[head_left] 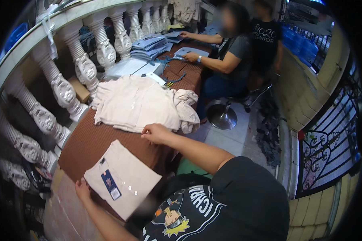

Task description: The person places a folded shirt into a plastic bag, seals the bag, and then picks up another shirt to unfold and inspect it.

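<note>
A folded cream shirt (124, 178) with a blue hang tag lies on the brown table (88, 140) close to me. My left hand (82, 188) rests on its near left edge, fingers flat. My right hand (156, 132) reaches forward and pinches the near edge of a loose pile of cream shirts (134, 102) in the middle of the table. A crumpled cream garment (188, 106) hangs at the pile's right side.
A white balustrade (64, 86) runs along the table's left side. Further along, a seated person (229, 52) handles blue folded shirts (151, 44); another person stands behind. A stool base (222, 114) stands on the tiled floor. A black iron gate (330, 140) is at right.
</note>
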{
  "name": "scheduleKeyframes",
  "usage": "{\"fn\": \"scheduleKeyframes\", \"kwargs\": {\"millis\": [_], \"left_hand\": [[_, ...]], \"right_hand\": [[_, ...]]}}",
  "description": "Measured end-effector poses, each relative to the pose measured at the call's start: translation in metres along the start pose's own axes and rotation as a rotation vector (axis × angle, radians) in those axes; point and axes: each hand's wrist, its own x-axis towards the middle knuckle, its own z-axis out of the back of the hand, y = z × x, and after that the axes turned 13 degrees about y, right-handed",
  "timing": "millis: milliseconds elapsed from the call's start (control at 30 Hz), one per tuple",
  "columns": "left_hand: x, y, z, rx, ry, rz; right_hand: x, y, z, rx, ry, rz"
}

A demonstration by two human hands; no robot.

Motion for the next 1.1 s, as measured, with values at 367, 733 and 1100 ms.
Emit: {"fn": "scheduleKeyframes", "kwargs": {"millis": [367, 733, 1100], "left_hand": [[-0.198, 0.02, -0.01, 0.932, -0.346, 0.008], [-0.227, 0.063, -0.006, 1.022, -0.364, -0.091], [-0.463, -0.193, -0.068, 0.074, 0.901, -0.967]], "right_hand": [[-0.076, -0.039, -0.005, -0.494, -0.08, -0.179], [-0.105, -0.111, -0.017, -0.74, 0.473, -0.482], [-0.076, -0.119, 0.015, -0.591, 0.381, -0.235]]}}
